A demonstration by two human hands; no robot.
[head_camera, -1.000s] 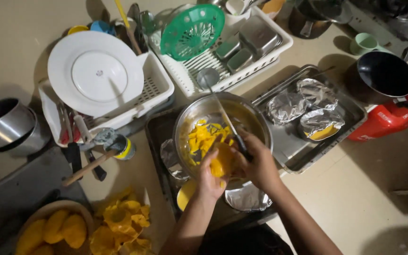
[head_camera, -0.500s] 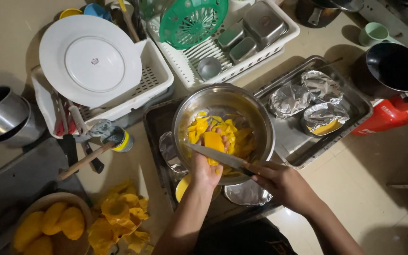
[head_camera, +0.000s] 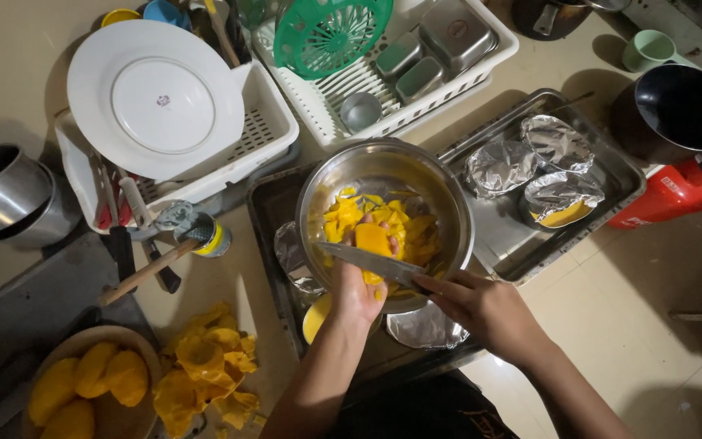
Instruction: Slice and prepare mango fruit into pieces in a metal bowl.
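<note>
A: Left hand (head_camera: 357,290) cupped around the mango piece (head_camera: 373,241), right hand (head_camera: 481,307) clamped on the knife (head_camera: 369,262).
B: Mango?
A: Peeled, orange-yellow, frame centre, over the steel bowl (head_camera: 448,199).

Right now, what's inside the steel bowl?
The steel bowl holds yellow fruit slices. Over it, the left hand holds a peeled yellow fruit piece while the right hand lays a knife across it. The bowl's bottom under the slices and hand is hidden.
</note>
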